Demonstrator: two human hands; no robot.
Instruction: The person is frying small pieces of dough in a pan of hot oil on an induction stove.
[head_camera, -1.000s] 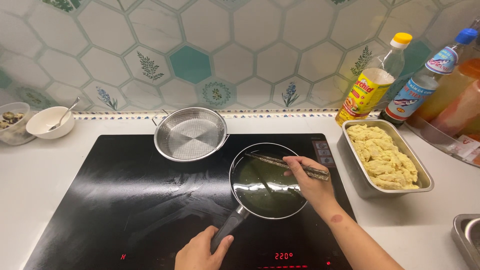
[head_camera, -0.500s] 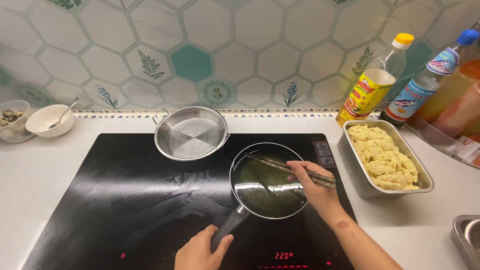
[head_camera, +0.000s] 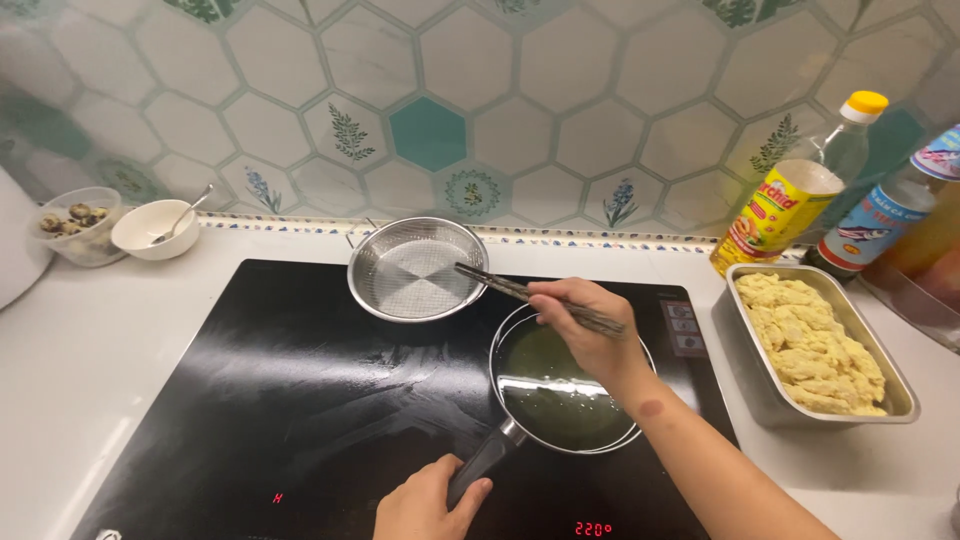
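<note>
A small dark pan (head_camera: 560, 400) of greenish oil sits on the black induction hob (head_camera: 300, 400). My left hand (head_camera: 425, 502) grips the pan's dark handle at the bottom of the view. My right hand (head_camera: 585, 325) hovers over the pan's far rim and holds a pair of dark chopsticks (head_camera: 500, 284). Their tips point left over the edge of a round metal mesh strainer (head_camera: 415, 270) that rests on the hob behind the pan.
A steel tray (head_camera: 770, 390) of pale yellow battered pieces stands to the right. Behind it are a yellow-capped oil bottle (head_camera: 785, 205) and a sauce bottle (head_camera: 885, 225). At far left sit a white bowl with a spoon (head_camera: 152, 230) and a clear tub (head_camera: 78, 225).
My right hand has lifted the chopsticks out of the oil and swung them up and left, so their tips now reach over the strainer's rim. My left hand stays on the handle.
</note>
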